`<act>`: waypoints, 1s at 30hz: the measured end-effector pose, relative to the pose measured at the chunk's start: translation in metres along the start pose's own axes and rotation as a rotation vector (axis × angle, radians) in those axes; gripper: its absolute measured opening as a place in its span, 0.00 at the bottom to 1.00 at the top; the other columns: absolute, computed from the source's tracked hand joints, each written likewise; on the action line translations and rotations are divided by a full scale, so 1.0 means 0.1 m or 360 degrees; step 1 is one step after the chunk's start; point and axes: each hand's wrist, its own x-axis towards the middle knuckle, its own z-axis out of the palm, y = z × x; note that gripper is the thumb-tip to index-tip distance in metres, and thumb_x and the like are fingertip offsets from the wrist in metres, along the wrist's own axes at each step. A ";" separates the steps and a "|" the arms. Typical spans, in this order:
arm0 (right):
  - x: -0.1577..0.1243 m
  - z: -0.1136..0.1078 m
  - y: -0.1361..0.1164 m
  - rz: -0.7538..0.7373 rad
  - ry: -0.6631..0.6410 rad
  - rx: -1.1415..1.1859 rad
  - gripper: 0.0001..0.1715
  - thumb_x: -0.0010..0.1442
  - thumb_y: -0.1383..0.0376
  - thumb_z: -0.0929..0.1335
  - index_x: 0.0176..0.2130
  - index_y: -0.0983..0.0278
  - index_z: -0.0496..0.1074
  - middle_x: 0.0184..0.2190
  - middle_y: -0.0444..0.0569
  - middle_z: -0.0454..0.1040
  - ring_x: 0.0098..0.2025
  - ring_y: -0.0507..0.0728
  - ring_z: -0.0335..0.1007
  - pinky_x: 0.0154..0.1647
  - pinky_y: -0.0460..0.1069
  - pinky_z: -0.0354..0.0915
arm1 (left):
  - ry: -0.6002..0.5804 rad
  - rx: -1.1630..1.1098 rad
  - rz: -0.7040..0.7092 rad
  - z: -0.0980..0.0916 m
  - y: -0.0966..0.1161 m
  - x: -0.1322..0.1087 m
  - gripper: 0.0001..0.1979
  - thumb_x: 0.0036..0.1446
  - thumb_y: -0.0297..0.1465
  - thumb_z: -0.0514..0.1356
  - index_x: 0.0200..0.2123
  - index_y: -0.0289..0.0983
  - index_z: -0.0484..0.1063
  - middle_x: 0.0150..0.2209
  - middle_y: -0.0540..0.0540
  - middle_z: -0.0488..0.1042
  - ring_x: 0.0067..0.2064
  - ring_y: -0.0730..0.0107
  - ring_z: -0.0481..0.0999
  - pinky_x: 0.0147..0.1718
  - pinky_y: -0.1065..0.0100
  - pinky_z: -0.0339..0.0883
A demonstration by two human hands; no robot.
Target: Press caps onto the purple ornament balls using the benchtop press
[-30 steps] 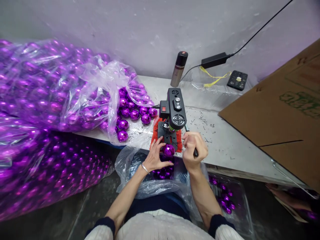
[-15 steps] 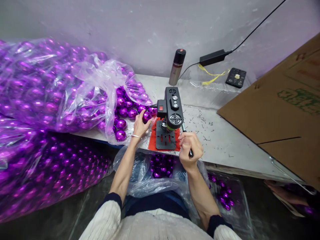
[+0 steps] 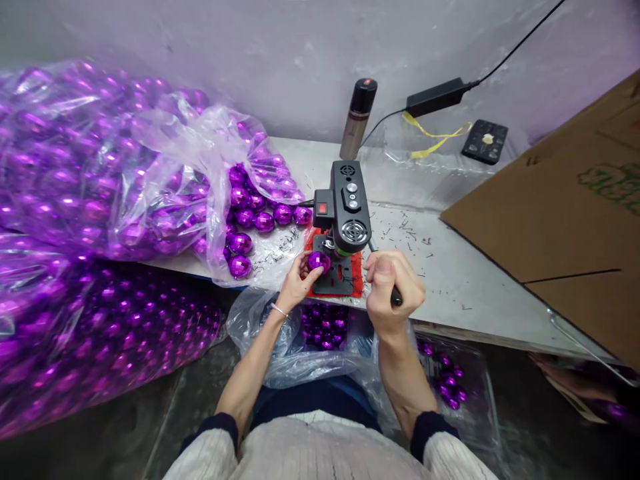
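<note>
My left hand (image 3: pixel 296 283) pinches a shiny purple faceted ball (image 3: pixel 319 263) over the left side of the black base plate (image 3: pixel 332 283) of a small bench drill press (image 3: pixel 351 203). My right hand (image 3: pixel 395 288) is wrapped round the black-ended lever handle (image 3: pixel 397 297) at the machine's right side. The machine's head, with round vents and a red switch (image 3: pixel 323 207), hides most of what is under it. Beneath the base lies a red cloth (image 3: pixel 357 267). Several loose purple balls (image 3: pixel 264 221) lie on the table left of the machine.
Big clear bags (image 3: pixel 105 173) of purple balls fill the left. Behind the machine stand a spray can (image 3: pixel 359 120) and a black power adapter (image 3: pixel 435 97). A cardboard box (image 3: pixel 560 207) leans in at right. Below the table edge, an open plastic bag (image 3: pixel 280 333) holds more balls.
My left hand has carried a purple ball from the loose pile rightward onto the machine's base area. My right hand stays on the lever, slightly further right in view. The view has shifted a little.
</note>
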 end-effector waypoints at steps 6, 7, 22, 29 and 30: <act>-0.03 -0.01 0.02 -0.0022 -0.0017 -0.0043 0.18 0.69 0.69 0.62 0.26 0.60 0.65 0.24 0.44 0.70 0.29 0.53 0.69 0.31 0.51 0.63 | 0.0090 -0.0265 -0.0218 -0.02 -0.01 0.01 0.31 0.56 0.55 0.65 0.53 0.38 0.74 0.47 0.41 0.81 0.48 0.56 0.82 0.48 0.56 0.77; -0.03 -0.01 0.02 -0.0026 -0.0018 -0.0054 0.18 0.69 0.69 0.61 0.26 0.60 0.65 0.24 0.44 0.70 0.29 0.53 0.69 0.30 0.51 0.63 | 0.0124 -0.0366 -0.0283 -0.06 0.00 -0.01 0.29 0.57 0.55 0.64 0.50 0.38 0.76 0.45 0.41 0.82 0.46 0.56 0.82 0.46 0.56 0.78; -0.07 -0.03 0.13 -0.0049 0.0013 0.0098 0.06 0.67 0.64 0.67 0.36 0.61 0.71 0.33 0.47 0.75 0.37 0.54 0.74 0.36 0.50 0.69 | 0.0051 -0.1073 -0.0772 -0.20 0.19 -0.14 0.23 0.65 0.51 0.58 0.46 0.37 0.77 0.43 0.40 0.84 0.37 0.66 0.83 0.42 0.64 0.79; -0.95 -0.22 0.22 0.0490 -0.0309 0.0124 0.44 0.58 0.49 0.74 0.66 0.59 0.60 0.52 0.55 0.75 0.39 0.55 0.78 0.36 0.49 0.77 | -0.0347 -0.0942 -0.0822 -0.07 0.13 -0.61 0.30 0.51 0.55 0.70 0.44 0.36 0.78 0.38 0.43 0.82 0.37 0.64 0.81 0.40 0.64 0.75; -1.15 -0.26 0.19 0.0510 -0.0434 0.0125 0.44 0.58 0.48 0.74 0.66 0.59 0.61 0.52 0.56 0.76 0.45 0.58 0.79 0.39 0.51 0.78 | -0.0434 -0.0899 -0.0855 0.02 0.10 -0.70 0.31 0.48 0.55 0.71 0.42 0.34 0.78 0.36 0.43 0.81 0.36 0.65 0.80 0.39 0.65 0.74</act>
